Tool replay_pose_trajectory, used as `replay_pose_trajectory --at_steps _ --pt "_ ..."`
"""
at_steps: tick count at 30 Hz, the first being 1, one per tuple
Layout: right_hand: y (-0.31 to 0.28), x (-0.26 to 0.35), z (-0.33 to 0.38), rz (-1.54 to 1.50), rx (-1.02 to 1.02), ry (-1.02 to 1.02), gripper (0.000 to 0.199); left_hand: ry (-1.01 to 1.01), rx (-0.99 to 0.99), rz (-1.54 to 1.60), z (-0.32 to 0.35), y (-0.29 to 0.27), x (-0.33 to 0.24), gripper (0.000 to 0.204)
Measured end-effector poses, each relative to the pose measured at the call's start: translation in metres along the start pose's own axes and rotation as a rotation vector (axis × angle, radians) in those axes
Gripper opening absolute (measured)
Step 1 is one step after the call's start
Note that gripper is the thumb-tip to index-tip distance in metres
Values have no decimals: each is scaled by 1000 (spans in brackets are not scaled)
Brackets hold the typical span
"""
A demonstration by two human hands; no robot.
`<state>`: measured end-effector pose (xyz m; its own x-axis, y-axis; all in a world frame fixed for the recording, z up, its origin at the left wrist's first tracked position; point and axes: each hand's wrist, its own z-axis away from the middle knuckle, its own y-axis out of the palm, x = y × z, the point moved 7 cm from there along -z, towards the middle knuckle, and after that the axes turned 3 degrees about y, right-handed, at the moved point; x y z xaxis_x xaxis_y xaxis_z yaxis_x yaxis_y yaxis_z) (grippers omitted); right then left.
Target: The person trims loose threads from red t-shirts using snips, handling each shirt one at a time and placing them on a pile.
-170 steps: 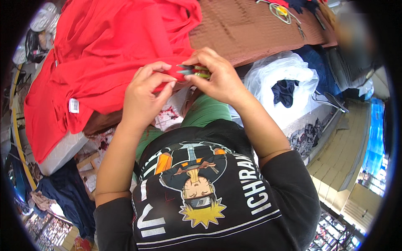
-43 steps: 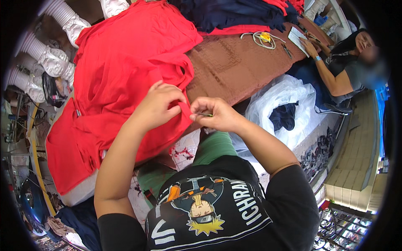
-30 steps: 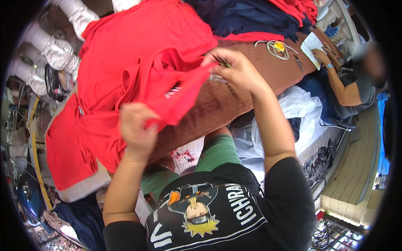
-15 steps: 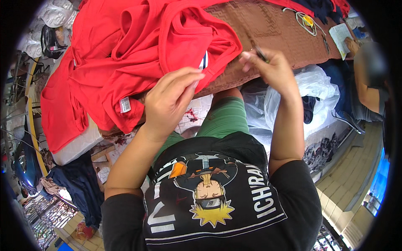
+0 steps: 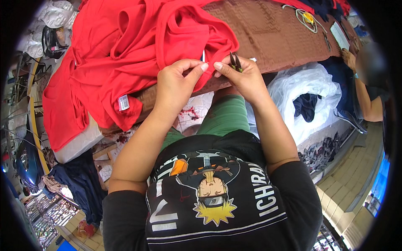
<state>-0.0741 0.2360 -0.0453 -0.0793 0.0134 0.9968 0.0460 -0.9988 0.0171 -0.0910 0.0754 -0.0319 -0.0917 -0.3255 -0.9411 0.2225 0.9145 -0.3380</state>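
A heap of red garments (image 5: 104,58) covers the left and middle of the table. My left hand (image 5: 178,81) pinches a red fabric edge between thumb and fingers. Close beside it, my right hand (image 5: 247,79) has its thumb and fingertip together at the same edge. Small dark thread snips (image 5: 235,62) are tucked in the right hand, their two pointed blades sticking up past the fingers. A narrow white and dark stripe shows on the cloth just above my hands. A white label (image 5: 124,103) hangs from the red fabric at the lower left.
A brown patterned cover (image 5: 280,37) lies over the table, with a pale looped cord (image 5: 307,21) on it. At right, another person's hand (image 5: 348,58) is by a white paper (image 5: 339,37). Below stands a clear plastic bag (image 5: 280,100) with dark cloth (image 5: 306,106).
My right hand has moved left and down to meet my left hand at the red edge. The snips now point upward. The other person's arm has shifted.
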Motion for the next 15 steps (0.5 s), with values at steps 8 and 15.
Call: replay_pose_trajectory --at_steps 8,15 --pt "-6 -9 1 -32 18 122 17 78 -18 266 5 3 1 21" --pt "-10 -7 -1 165 -17 4 22 3 59 347 9 8 -5 23"
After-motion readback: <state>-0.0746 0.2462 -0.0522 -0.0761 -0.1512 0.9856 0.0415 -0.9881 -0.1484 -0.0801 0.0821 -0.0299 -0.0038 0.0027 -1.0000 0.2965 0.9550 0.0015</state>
